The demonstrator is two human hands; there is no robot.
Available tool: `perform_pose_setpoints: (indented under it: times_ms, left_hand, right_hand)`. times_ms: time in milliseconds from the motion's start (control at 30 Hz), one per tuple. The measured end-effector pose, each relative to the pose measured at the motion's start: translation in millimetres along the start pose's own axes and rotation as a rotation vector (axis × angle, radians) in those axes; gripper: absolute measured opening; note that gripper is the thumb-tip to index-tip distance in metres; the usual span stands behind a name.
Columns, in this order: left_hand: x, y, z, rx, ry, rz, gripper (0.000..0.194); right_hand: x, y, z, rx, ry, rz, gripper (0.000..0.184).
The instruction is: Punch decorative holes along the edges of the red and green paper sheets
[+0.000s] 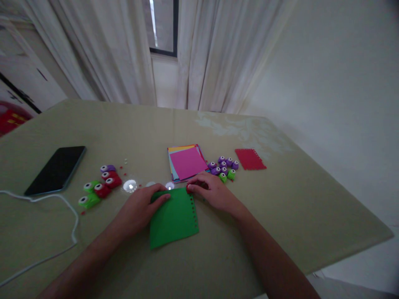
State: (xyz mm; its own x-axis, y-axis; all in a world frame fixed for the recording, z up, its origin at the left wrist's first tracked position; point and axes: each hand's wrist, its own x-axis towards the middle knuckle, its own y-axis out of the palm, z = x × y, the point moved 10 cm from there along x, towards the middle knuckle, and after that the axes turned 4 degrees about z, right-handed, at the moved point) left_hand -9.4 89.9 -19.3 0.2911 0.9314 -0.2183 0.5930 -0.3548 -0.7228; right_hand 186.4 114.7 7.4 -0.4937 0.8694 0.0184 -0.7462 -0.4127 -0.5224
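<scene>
A square sheet of green paper point(174, 220) lies at the front middle of the table, with a row of small holes along its right edge. My left hand point(140, 207) grips its upper left part, thumb on top. At the upper right corner, my right hand point(216, 193) holds a small red hole punch point(188, 189) between thumb and fingers; most of the punch is hidden. Just beyond the hands lies a stack of coloured paper point(188, 162), pink on top. Small purple and green punches with eyes point(222, 166) cluster right of the stack.
More eyed punches in red, green and purple point(102, 189) sit at the left, beside clear shiny discs point(130, 185) and scattered paper dots. A black tablet point(57, 170) and a white cable point(75, 224) lie farther left. Red hole-edged paper point(250, 159) lies at right.
</scene>
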Motion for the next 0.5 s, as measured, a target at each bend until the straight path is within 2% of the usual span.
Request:
perform_pose_setpoints:
  times_ms: [133, 500]
  left_hand:
    - [-0.4, 0.9, -0.6, 0.004, -0.010, 0.013, 0.040]
    - [-0.8, 0.4, -3.9, 0.014, -0.016, 0.011, 0.039]
  right_hand:
    - [1.0, -0.7, -3.1, 0.059, 0.027, -0.002, 0.014]
    - [2.4, -5.2, -1.9, 0.042, 0.039, -0.033, 0.014]
